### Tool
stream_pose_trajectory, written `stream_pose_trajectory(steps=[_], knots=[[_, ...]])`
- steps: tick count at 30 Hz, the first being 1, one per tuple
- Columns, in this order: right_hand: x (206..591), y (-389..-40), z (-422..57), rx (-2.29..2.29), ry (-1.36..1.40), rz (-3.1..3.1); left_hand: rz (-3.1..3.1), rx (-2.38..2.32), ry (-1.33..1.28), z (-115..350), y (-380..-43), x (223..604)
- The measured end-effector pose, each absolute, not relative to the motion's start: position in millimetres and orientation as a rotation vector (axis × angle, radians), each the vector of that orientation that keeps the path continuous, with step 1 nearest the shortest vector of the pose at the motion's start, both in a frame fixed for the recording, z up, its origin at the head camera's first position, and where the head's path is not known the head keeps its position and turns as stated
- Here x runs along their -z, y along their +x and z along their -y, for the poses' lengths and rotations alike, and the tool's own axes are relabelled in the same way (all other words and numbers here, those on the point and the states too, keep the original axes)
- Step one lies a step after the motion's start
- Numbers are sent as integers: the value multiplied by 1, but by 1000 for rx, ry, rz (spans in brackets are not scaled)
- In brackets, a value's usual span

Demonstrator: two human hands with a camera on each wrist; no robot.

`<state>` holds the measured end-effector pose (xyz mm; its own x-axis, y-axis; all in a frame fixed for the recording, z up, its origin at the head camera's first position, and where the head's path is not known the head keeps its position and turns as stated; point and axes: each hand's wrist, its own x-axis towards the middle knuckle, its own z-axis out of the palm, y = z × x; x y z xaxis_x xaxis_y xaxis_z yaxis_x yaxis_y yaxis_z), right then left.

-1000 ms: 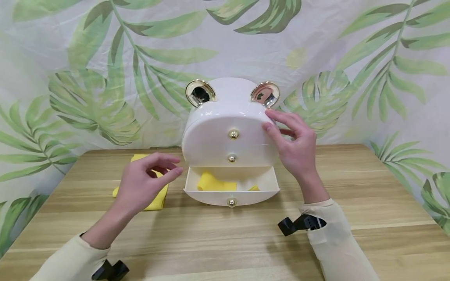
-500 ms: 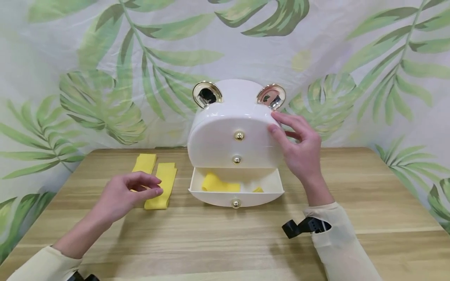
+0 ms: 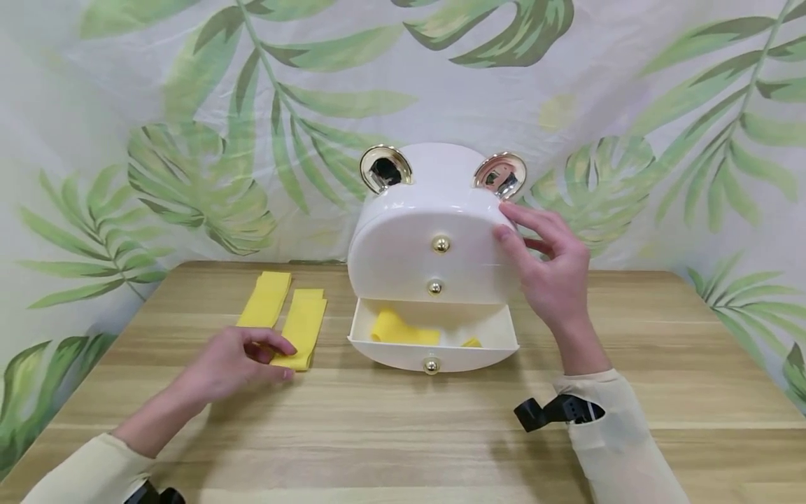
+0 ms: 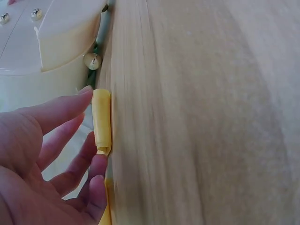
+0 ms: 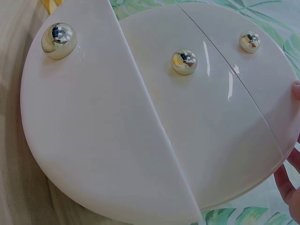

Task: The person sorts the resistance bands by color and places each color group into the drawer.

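Note:
A white, rounded drawer box [image 3: 403, 259] with gold knobs and shiny ear shapes stands on the table, its bottom drawer [image 3: 384, 353] pulled out. My right hand [image 3: 554, 269] holds the box's upper right edge, thumb on the front and fingers around the side. My left hand [image 3: 229, 364] is low at the near end of a folded yellow cloth strip [image 3: 305, 325]. In the left wrist view its parted fingers lie alongside a yellow cloth fold [image 4: 102, 117]; no firm grip shows. Another folded yellow strip [image 3: 267, 297] lies just left of it.
Inside the open drawer lie a curled yellow cloth piece [image 3: 403, 330] and a small yellow bit [image 3: 471, 343]. The wooden table [image 3: 403, 434] ends at a leaf-patterned curtain [image 3: 315, 105] behind the box.
My left hand has moved left and away from the drawer, then down to the folded yellow strip. The right hand stays on the box. The head view has shifted slightly left.

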<state>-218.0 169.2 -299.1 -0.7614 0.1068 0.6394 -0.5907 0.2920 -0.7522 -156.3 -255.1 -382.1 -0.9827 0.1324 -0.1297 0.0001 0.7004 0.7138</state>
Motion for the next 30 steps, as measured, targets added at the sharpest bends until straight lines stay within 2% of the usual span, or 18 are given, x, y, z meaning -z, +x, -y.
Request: stream_pose_trajectory(steps=[30], knots=[[299,-222,-172,-1504,429,1968,-2899,-898,257,246,-168,377]])
